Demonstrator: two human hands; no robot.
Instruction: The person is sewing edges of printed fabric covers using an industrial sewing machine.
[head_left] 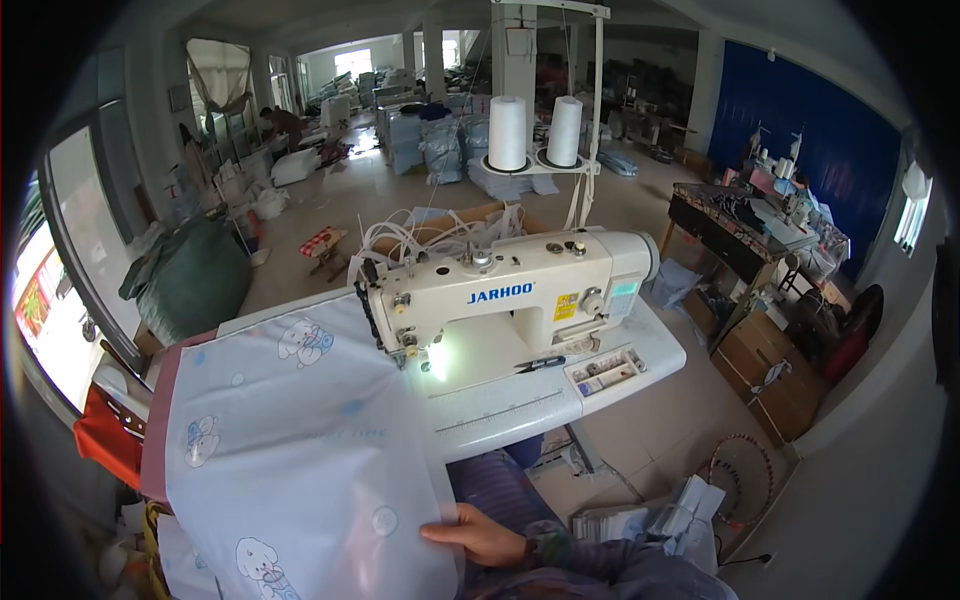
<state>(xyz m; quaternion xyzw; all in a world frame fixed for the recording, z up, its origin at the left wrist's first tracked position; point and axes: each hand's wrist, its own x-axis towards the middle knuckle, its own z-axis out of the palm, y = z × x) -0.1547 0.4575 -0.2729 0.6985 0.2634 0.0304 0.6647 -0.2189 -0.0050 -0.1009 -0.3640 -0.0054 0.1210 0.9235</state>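
Where the forearm enters at six o'clock, the right hand [487, 537] lies palm down, its fingers pinching the lower edge of one pale blue fabric sheet [300, 450] printed with cartoon puppies. The left hand is out of view. The sheet spreads from seven o'clock up to the needle of one white sewing machine [510, 290] at the centre. One tray of small parts [605, 371] sits at three o'clock. Two white thread cones [507, 132] stand at twelve o'clock.
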